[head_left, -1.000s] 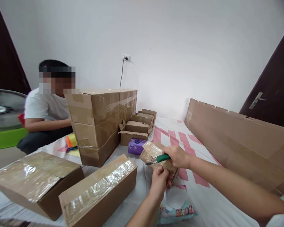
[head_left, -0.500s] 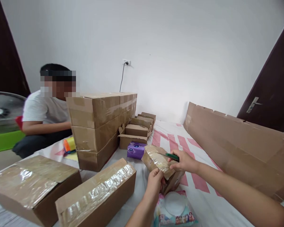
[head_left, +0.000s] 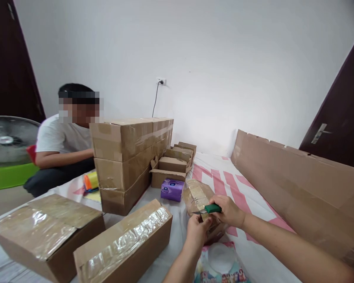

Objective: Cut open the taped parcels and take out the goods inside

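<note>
My right hand [head_left: 230, 210] is closed around the green handle of a knife [head_left: 212, 208], its blade pointing left across a taped cardboard box [head_left: 198, 193]. My left hand [head_left: 197, 228] pinches the near edge of that box's top flap, its thumb close beneath the blade. Much of the box's near side is hidden by my hands. Just in front of the box lies a pack of wipes [head_left: 221, 257] with a white lid. A purple soft pack [head_left: 172, 190] sits beyond the box, to its left.
Two taped boxes, a wide one [head_left: 44, 224] and a long one [head_left: 126, 239], lie at left. Behind them rises a stack of boxes [head_left: 126, 157], with open boxes [head_left: 168, 179] alongside. A person [head_left: 61, 137] crouches behind the stack. A long cardboard panel [head_left: 295, 184] stands at right.
My right hand has brought the knife down and nearer to my left hand, and the blade now lies at the flap's near edge. The view has shifted slightly.
</note>
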`<action>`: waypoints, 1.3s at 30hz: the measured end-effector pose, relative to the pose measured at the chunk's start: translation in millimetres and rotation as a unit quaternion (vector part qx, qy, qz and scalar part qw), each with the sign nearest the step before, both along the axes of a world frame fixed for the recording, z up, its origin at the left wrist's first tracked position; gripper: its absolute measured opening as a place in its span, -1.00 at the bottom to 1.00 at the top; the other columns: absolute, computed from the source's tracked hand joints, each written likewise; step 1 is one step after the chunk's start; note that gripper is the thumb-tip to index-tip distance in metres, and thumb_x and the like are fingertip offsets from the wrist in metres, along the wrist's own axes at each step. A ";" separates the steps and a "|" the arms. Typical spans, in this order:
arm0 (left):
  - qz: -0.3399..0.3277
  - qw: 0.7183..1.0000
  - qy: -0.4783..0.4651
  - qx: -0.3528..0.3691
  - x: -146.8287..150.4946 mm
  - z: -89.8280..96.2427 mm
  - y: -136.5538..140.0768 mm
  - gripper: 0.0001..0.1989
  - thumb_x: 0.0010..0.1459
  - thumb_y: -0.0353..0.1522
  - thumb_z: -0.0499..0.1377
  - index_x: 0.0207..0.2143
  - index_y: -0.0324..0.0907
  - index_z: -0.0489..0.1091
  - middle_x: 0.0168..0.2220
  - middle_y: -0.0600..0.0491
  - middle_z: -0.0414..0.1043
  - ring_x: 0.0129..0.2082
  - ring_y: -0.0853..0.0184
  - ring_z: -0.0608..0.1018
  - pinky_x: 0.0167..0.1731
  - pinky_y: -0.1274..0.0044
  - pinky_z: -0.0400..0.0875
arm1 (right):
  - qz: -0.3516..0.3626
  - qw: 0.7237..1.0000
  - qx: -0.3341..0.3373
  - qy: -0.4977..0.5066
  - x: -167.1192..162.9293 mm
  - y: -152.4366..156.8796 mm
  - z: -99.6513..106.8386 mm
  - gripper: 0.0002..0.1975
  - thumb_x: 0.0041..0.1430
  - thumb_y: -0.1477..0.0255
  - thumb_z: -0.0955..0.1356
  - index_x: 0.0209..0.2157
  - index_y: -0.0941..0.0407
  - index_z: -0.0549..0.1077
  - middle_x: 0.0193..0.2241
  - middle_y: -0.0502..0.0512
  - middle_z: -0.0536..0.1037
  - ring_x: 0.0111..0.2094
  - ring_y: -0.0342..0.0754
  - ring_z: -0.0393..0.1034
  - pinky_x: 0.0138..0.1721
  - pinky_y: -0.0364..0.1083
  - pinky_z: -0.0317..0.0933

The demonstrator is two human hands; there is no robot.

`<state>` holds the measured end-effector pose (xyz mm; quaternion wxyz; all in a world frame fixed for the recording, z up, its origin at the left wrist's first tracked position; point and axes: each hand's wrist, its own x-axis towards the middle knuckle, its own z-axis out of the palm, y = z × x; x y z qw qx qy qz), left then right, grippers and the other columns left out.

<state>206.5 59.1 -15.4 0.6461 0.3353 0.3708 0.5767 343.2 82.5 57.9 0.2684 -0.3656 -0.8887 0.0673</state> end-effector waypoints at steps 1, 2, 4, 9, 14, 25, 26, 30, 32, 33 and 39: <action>-0.002 1.000 -0.005 0.005 0.7 -0.4 -0.1 -0.78 -0.35 -0.36 0.35 -0.65 -0.21 0.35 -0.70 0.14 0.34 -0.70 0.45 0.32 -0.64 0.60 0.16 | 0.001 1.000 0.012 -0.002 -0.6 0.7 -1.6 -0.92 0.04 0.46 0.31 -0.35 0.09 0.36 -0.42 0.03 0.50 -0.38 -0.06 0.40 -0.33 -0.11 0.25; 0.001 1.000 -0.007 0.011 1.1 -0.8 -0.2 -0.80 -0.35 -0.36 0.33 -0.63 -0.21 0.36 -0.68 0.14 0.36 -0.68 0.43 0.34 -0.62 0.59 0.20 | 0.004 1.000 0.024 -0.009 -1.3 1.7 -2.8 -0.91 0.03 0.48 0.30 -0.35 0.09 0.35 -0.43 0.04 0.50 -0.39 -0.05 0.39 -0.33 -0.11 0.25; 0.009 1.000 -0.009 0.023 0.5 -1.3 0.2 -0.81 -0.35 -0.39 0.31 -0.58 -0.23 0.39 -0.63 0.12 0.41 -0.61 0.39 0.41 -0.55 0.58 0.27 | 0.016 0.998 0.046 -0.032 -3.4 4.9 -3.7 -0.87 0.04 0.49 0.27 -0.31 0.10 0.34 -0.40 0.07 0.50 -0.36 -0.02 0.39 -0.30 -0.08 0.26; -0.005 0.999 -0.003 0.048 -6.7 -1.1 3.2 -0.84 -0.35 -0.43 0.26 -0.56 -0.26 0.43 -0.60 0.09 0.45 -0.57 0.36 0.45 -0.49 0.55 0.32 | 0.024 0.998 0.006 -0.061 -10.8 14.0 1.9 -0.83 0.08 0.40 0.27 -0.25 0.12 0.34 -0.34 0.18 0.51 -0.31 0.07 0.40 -0.26 0.02 0.26; -0.027 0.998 -0.001 0.055 -11.8 -0.2 4.3 -0.85 -0.35 -0.44 0.24 -0.57 -0.26 0.42 -0.63 0.10 0.43 -0.59 0.38 0.42 -0.52 0.57 0.29 | 0.000 0.999 -0.045 -0.023 -16.1 18.0 9.2 -0.86 0.05 0.44 0.31 -0.28 0.09 0.33 -0.38 0.07 0.49 -0.35 0.00 0.38 -0.26 -0.02 0.25; -0.065 0.997 -0.013 0.032 -17.7 10.7 -2.2 -0.88 -0.30 -0.39 0.18 -0.58 -0.23 0.36 -0.70 0.13 0.35 -0.66 0.46 0.34 -0.61 0.63 0.13 | -0.036 0.990 -0.127 0.046 -3.2 0.5 5.2 -0.86 0.05 0.39 0.38 -0.35 0.10 0.35 -0.37 0.00 0.54 -0.33 -0.05 0.44 -0.29 -0.11 0.28; -0.064 0.997 -0.007 0.031 -17.4 10.2 -2.1 -0.90 -0.30 -0.40 0.18 -0.60 -0.22 0.36 -0.71 0.13 0.35 -0.67 0.46 0.33 -0.63 0.63 0.11 | -0.046 0.994 -0.090 0.038 -2.2 -2.4 1.4 -0.90 0.08 0.40 0.36 -0.36 0.09 0.35 -0.38 0.01 0.53 -0.34 -0.05 0.42 -0.29 -0.10 0.27; -0.065 0.998 0.011 0.023 -15.2 7.3 -2.1 -0.90 -0.32 -0.41 0.20 -0.64 -0.20 0.31 -0.74 0.15 0.31 -0.70 0.47 0.30 -0.67 0.64 0.05 | -0.011 0.999 0.042 -0.008 -0.8 -4.1 -12.0 -0.89 0.08 0.49 0.28 -0.30 0.10 0.33 -0.38 0.06 0.49 -0.34 -0.02 0.39 -0.28 -0.06 0.26; -0.068 0.997 0.019 0.017 -14.7 7.3 -2.8 -0.90 -0.33 -0.42 0.19 -0.62 -0.21 0.32 -0.74 0.15 0.31 -0.71 0.47 0.30 -0.68 0.64 0.03 | 0.010 0.997 0.071 -0.015 -1.1 -0.8 -14.7 -0.83 0.04 0.53 0.26 -0.26 0.09 0.31 -0.36 0.09 0.49 -0.31 0.00 0.39 -0.25 -0.05 0.26; -0.071 0.997 0.022 0.014 -14.8 7.8 -3.3 -0.89 -0.33 -0.42 0.18 -0.61 -0.21 0.33 -0.74 0.15 0.32 -0.72 0.48 0.29 -0.69 0.64 0.01 | 0.012 0.997 0.079 -0.014 -1.4 1.1 -14.9 -0.81 0.05 0.54 0.25 -0.25 0.09 0.30 -0.36 0.10 0.49 -0.31 0.00 0.39 -0.25 -0.05 0.27; -0.090 0.995 0.031 0.006 -17.9 11.2 -6.2 -0.89 -0.35 -0.41 0.15 -0.61 -0.20 0.30 -0.76 0.17 0.27 -0.75 0.53 0.22 -0.71 0.66 -0.04 | 0.033 0.994 0.099 -0.022 -5.6 11.0 -11.5 -0.77 0.02 0.56 0.24 -0.23 0.09 0.30 -0.33 0.11 0.48 -0.29 0.00 0.38 -0.25 -0.05 0.28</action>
